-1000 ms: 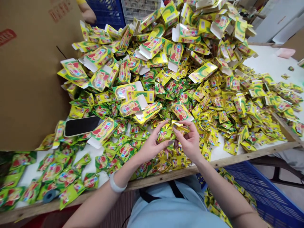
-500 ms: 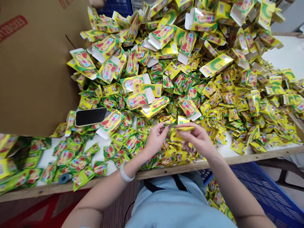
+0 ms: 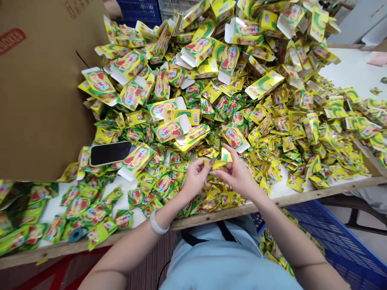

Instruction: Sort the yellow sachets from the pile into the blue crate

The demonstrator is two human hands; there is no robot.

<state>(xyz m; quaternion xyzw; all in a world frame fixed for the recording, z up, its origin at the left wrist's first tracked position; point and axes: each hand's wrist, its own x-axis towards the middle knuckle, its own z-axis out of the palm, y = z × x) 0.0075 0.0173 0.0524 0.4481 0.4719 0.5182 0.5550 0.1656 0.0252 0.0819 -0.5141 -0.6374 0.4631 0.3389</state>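
Observation:
Over the front of the heap, my left hand (image 3: 196, 174) is closed, thumb and fingers pinching the left end of a small yellow packet (image 3: 219, 164). My right hand (image 3: 240, 175) grips the other end, its thumb along the near side and its index finger stretched out beyond. Partly covered by fingers, the packet does not show whether it is a carton or a sachet. Just behind the hands lies a printed carton (image 3: 234, 137) with a white flap. Yellow sachets (image 3: 225, 199) and green sachets (image 3: 165, 183) lie beneath and around my hands.
A large cardboard box (image 3: 42, 92) stands at the left, near a phone (image 3: 110, 153) lying on sachets. Open cartons (image 3: 198, 50) are heaped at the back. A blue-green roll (image 3: 78, 234) sits by the wooden table edge (image 3: 211, 217). Below right is a blue crate (image 3: 335, 237) holding packets.
My right hand has turned and moved left toward my left hand, its index finger now extended. The yellow packet now lies level between both hands. The view has shifted slightly right.

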